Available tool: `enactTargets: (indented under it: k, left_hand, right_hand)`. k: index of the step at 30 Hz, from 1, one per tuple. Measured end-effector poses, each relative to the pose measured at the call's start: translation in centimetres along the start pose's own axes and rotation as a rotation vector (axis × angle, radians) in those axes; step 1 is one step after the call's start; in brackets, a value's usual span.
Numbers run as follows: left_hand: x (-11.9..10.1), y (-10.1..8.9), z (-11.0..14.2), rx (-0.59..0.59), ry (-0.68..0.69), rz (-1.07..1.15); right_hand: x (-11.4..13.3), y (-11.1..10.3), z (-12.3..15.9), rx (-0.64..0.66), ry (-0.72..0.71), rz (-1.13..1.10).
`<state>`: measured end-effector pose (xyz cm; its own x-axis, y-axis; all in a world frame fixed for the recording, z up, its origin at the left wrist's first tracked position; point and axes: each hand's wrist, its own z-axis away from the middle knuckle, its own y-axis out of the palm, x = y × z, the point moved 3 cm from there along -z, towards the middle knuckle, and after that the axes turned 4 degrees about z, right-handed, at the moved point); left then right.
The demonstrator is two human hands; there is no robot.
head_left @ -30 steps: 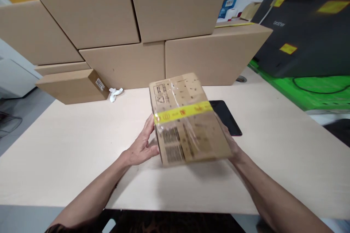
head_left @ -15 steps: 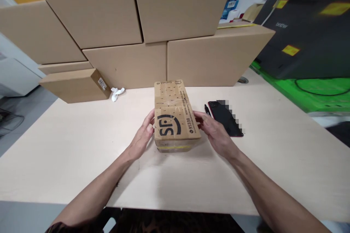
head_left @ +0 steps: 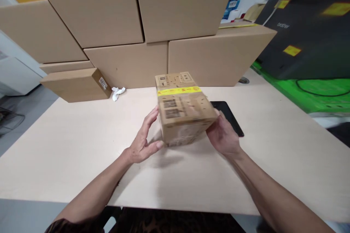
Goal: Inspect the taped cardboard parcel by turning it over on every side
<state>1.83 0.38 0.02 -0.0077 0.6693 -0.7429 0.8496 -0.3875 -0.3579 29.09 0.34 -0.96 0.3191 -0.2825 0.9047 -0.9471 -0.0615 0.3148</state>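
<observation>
A brown cardboard box (head_left: 188, 107) is held between my two hands above the table, slightly tilted and blurred by motion. Its upper face carries yellow printed tape, square black codes and small handling marks. My left hand (head_left: 144, 140) is against the box's left side, thumb at the near lower corner and fingers along the edge. From the right, my right hand (head_left: 222, 134) grips the box's near right edge, with some fingers hidden beneath or behind it. A black phone-like device (head_left: 228, 116) lies flat behind the right hand, partly covered by the hand and box.
Large cardboard boxes (head_left: 125, 65) are stacked along the table's back. A flatter box (head_left: 68, 85) and crumpled white paper (head_left: 118, 93) sit at the back left. A dark case (head_left: 300, 25) stands beyond the pale table (head_left: 82, 145), by a green surface (head_left: 314, 96) on the right.
The box has been turned over: the face with the large SF logo is gone from the top, and the yellow-taped face now shows. The right hand now grips lower at its corner.
</observation>
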Motion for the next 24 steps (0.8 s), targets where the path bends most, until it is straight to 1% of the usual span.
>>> enactTargets:
  k: [3, 5, 7, 8, 10, 13, 15, 16, 18, 20, 22, 24]
  left_hand:
    - [0.0, 0.6, -0.1, -0.045, -0.081, 0.003]
    - [0.2, 0.8, 0.0, -0.038, -0.106, -0.043]
    - [0.5, 0.9, 0.2, -0.039, -0.081, -0.110]
    - [0.6, 0.8, 0.3, -0.044, -0.047, -0.155]
    - [0.7, 0.6, 0.5, -0.049, 0.058, -0.279]
    - [0.3, 0.6, 0.5, -0.004, 0.209, -0.486]
    - [-0.2, 0.8, 0.4, 0.060, 0.247, -0.547]
    - [-0.4, 0.9, 0.3, 0.085, 0.241, -0.536]
    - [-0.7, 1.0, 0.3, 0.076, 0.180, -0.480]
    - [-0.6, 0.8, 0.4, -0.010, 0.049, -0.433]
    - [-0.1, 0.6, 0.6, -0.107, -0.118, -0.391]
    - [0.7, 0.6, 0.8, -0.123, -0.251, -0.286]
  right_hand:
    - [-0.1, 0.1, -0.1, 0.069, 0.057, 0.059]
    - [-0.2, 0.1, 0.2, 0.135, 0.042, 0.093]
    - [-0.1, 0.2, 0.6, 0.169, 0.026, 0.100]
    - [-0.1, 0.2, 0.8, 0.160, 0.033, 0.093]
    - [-0.1, 0.3, 1.0, 0.100, 0.078, 0.056]
    - [-0.5, 0.2, 0.8, -0.063, 0.172, -0.022]
    - [-1.0, -0.2, 0.4, -0.178, 0.213, -0.070]
    - [-1.2, -0.5, 0.2, -0.221, 0.222, -0.085]
    - [-1.5, -0.8, -0.3, -0.252, 0.230, -0.092]
    - [-1.6, -1.0, -0.6, -0.238, 0.265, -0.082]
    - [-1.5, -0.9, -0.6, -0.191, 0.336, -0.068]
    - [-1.2, -0.5, -0.5, -0.099, 0.377, -0.031]
